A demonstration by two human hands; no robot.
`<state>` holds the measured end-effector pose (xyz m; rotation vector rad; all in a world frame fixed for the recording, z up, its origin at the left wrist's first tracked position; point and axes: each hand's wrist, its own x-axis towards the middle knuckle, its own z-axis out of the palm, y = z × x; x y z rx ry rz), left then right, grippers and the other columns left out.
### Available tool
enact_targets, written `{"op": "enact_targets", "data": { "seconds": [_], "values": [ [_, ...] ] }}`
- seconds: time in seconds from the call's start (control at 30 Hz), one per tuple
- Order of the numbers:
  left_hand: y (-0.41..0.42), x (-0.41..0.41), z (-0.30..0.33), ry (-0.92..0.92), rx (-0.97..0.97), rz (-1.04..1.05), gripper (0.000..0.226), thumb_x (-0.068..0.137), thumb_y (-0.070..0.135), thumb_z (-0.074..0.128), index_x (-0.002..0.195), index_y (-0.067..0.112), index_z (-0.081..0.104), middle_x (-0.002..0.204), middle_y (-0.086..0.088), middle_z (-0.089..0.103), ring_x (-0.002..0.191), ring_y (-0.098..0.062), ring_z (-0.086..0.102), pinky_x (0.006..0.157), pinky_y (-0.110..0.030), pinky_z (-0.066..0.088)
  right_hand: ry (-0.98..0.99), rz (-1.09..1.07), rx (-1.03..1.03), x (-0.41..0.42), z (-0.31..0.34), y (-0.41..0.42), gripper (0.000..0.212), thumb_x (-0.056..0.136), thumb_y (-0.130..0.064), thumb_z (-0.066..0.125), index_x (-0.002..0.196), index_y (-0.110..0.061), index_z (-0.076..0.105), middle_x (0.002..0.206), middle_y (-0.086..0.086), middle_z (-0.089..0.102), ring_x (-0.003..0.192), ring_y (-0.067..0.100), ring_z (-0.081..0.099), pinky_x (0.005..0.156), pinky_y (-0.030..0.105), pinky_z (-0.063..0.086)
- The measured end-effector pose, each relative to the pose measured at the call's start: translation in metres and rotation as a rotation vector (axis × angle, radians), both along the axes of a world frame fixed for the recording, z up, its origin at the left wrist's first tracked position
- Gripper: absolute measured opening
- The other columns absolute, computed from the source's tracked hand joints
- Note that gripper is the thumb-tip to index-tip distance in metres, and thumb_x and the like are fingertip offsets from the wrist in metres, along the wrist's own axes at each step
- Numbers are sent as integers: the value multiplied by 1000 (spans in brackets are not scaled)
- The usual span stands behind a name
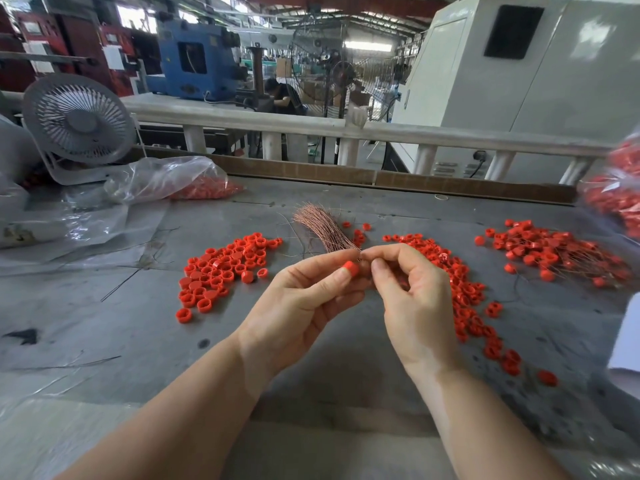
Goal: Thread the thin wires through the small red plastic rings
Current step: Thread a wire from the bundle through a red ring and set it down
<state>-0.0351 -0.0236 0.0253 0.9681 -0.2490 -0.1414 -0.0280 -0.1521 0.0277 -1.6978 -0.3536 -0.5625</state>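
My left hand (304, 296) pinches one small red ring (350, 269) between thumb and fingers, above the grey table. Touching it from the right, my right hand (412, 299) pinches something thin at the ring; the wire in it is too fine to make out clearly. A bundle of thin copper wires (323, 228) lies fanned out just behind both hands. Loose red rings lie in a pile (225, 268) to the left and another pile (464, 292) under and right of my right hand. Rings with wires through them (554, 254) are heaped far right.
A clear plastic bag (166, 180) with more red rings lies at the back left beside a small grey fan (78, 121). Another bag of red rings (616, 188) sits at the right edge. Stray wires (117, 284) and plastic sheeting (79, 223) lie left. A brown strip borders the table's far edge (415, 181).
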Motion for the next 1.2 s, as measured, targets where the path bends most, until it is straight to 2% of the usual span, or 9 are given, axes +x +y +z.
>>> {"op": "enact_targets", "data": {
  "seconds": [0.1,0.23,0.33,0.6,0.7,0.9,1.03,1.2],
  "values": [
    [1,1,0,2,10,19,23,71,13,59,86,15,77,84,-5,73,71,-9,68,68,-20,56,-25,28,-24,-4,2,1,13,80,-17,57,86,-19,68,77,-3,68,74,16,65,67,32,51],
    [1,1,-1,13,27,14,24,71,21,61,88,13,76,82,-5,69,70,-9,61,70,-21,56,-141,10,-144,-5,3,1,15,79,-12,61,90,-20,69,82,-4,63,74,8,59,66,14,41],
    [1,1,0,40,35,10,23,75,23,57,78,11,76,72,-3,69,65,-8,65,64,-20,56,-163,10,-164,-4,4,1,15,79,-9,62,88,-17,71,82,-4,60,72,5,55,64,9,37],
    [4,0,-1,14,53,-7,23,76,23,55,72,16,76,65,4,67,61,-3,63,62,-18,55,-164,41,-166,-6,5,3,20,79,-4,67,86,-22,71,81,-8,58,69,4,54,59,9,37],
    [4,0,-2,2,51,-21,22,76,22,55,78,17,77,68,5,68,62,-2,62,62,-17,54,-176,27,-174,-6,4,3,23,79,-1,68,86,-23,71,81,-8,58,69,3,54,60,8,37],
    [3,3,-7,36,83,34,31,72,22,60,94,2,68,69,-2,69,62,-5,62,70,-23,55,-200,11,-259,-3,-1,3,16,77,-14,67,92,-16,72,84,-10,57,75,1,55,66,6,36],
    [2,4,-5,93,74,55,21,73,26,60,74,11,76,69,-3,69,63,-8,65,58,-20,55,-157,-5,-257,1,-2,2,11,80,-8,69,88,-16,71,83,-10,60,76,-3,56,68,5,37],
    [3,4,-6,70,105,24,19,70,16,62,82,14,77,77,-2,73,70,-7,68,62,-17,54,2,51,-165,3,-3,0,25,81,-4,68,78,-29,65,80,-1,66,73,7,63,71,16,47]
  ]
}}
